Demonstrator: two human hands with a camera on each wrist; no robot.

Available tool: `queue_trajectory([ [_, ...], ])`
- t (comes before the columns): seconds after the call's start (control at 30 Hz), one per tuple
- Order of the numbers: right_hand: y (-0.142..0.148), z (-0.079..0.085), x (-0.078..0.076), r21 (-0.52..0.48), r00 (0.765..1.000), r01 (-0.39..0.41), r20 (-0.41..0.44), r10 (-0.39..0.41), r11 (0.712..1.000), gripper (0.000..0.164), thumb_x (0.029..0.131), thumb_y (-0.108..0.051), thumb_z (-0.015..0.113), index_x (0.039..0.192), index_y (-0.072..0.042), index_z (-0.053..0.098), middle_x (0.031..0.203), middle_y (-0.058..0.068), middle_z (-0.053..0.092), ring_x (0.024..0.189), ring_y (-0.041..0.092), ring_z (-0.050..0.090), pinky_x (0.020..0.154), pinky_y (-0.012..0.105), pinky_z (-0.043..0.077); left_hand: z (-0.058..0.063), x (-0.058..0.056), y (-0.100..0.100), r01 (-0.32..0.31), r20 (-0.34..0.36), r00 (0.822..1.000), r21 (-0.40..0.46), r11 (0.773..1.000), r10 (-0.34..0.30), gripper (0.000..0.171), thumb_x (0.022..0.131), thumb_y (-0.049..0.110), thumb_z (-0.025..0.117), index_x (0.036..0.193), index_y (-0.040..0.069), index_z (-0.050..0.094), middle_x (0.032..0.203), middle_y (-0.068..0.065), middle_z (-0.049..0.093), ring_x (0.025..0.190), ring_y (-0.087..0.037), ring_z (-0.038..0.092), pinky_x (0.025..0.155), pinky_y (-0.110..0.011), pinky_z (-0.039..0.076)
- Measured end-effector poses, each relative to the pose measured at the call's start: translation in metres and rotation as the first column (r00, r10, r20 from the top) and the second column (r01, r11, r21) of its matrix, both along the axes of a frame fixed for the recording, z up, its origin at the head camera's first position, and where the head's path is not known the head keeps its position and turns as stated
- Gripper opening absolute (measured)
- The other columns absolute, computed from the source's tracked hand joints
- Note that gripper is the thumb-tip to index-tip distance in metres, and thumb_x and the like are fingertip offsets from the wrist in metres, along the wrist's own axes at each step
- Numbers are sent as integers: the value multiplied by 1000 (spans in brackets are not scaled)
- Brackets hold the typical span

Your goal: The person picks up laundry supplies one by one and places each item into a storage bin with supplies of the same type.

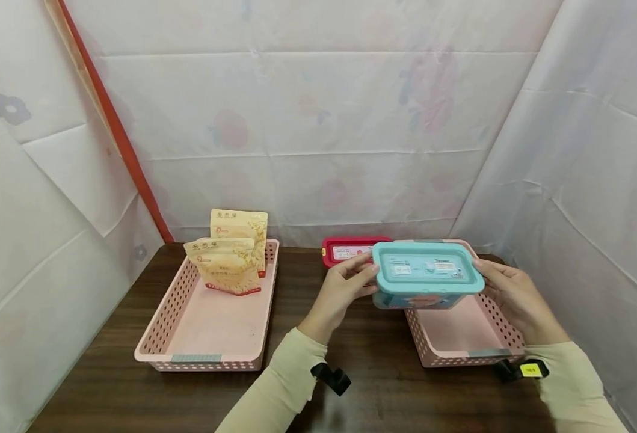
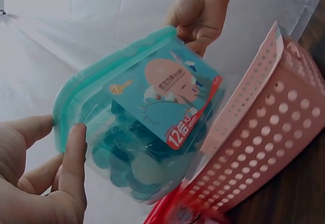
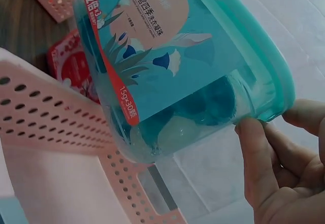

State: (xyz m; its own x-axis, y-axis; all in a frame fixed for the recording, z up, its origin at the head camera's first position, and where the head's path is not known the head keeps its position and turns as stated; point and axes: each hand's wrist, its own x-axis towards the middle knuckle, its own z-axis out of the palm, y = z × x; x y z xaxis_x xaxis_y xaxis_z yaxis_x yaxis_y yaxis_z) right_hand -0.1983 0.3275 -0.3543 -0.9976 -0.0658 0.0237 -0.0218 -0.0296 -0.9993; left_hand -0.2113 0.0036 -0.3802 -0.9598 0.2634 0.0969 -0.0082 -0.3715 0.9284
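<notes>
A clear tub of laundry pods (image 1: 425, 276) with a teal lid is held up level over the back of the right pink basket (image 1: 459, 355). My left hand (image 1: 341, 293) pinches its left end by the lid's rim, thumb toward me. At the opposite end, my right hand (image 1: 518, 300) grips the lid's corner between thumb and fingers. Blue and white pods show through the tub's wall (image 3: 177, 127) in the right wrist view, below a printed teal label (image 2: 165, 94). Behind my left hand sits a second tub with a red lid (image 1: 331, 251), partly hidden.
On the left stands another pink basket (image 1: 266, 325), with two yellow pouches (image 1: 226, 264) upright at its back. Both baskets rest on a dark wooden table (image 1: 340, 343). White patterned sheets (image 1: 307, 120) hang behind and at both sides.
</notes>
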Motion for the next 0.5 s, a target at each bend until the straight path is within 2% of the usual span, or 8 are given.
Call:
queue_trajectory([
  [0.37,26,-2,2,-95,999,39,33,-37,995,22,104,-18,58,100,-21,80,95,-5,74,92,4,66,79,17,52,-5,-6,33,1,28,1000,44,999,-2,41,96,14,70,137,9,63,113,-11,64,97,-17,68,82,-36,58],
  [0.5,35,-3,4,-124,996,71,54,-64,990,23,103,-19,58,97,-18,81,91,-5,74,89,4,65,77,18,52,-5,-5,45,9,38,999,55,998,-11,40,96,13,71,135,10,64,112,-10,64,97,-17,68,82,-35,58],
])
